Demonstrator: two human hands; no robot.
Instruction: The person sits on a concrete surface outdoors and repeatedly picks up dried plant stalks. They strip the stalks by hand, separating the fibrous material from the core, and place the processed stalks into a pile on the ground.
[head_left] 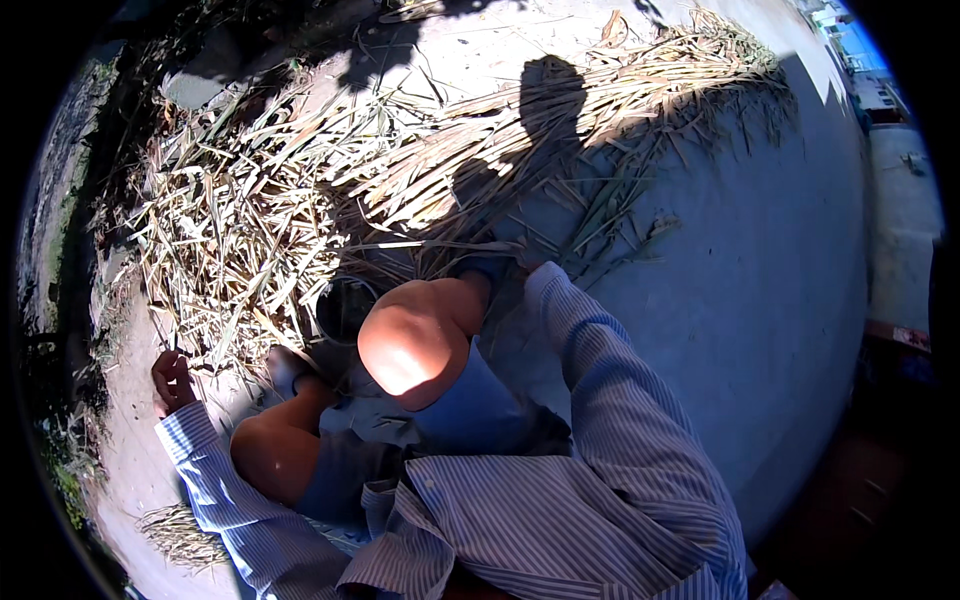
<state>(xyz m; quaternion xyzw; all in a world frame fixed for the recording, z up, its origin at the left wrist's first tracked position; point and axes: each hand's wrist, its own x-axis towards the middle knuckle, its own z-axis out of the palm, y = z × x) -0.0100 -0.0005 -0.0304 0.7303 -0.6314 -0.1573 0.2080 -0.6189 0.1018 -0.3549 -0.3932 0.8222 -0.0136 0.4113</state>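
Note:
My right hand [527,259] is beside my right knee, closed around one end of a long, flat dried stalk [430,244]. The stalk runs leftward from it, above the knee, toward a heap of straw-like dried stalks [240,240]. Out at the left, my left hand [172,382] hovers near the heap's lower edge. Its fingers are loosely curled and apart, with nothing visible in them. A long bundle of dried stalks [440,185] stretches from the heap to the upper right, partly in shadow.
Between my bent legs is a dark round object with a thin rim [345,308], mostly shaded. A small straw bunch [185,535] lies at the lower left. Pale concrete ground [700,330] extends to the right. Stones and soil [195,85] border the left.

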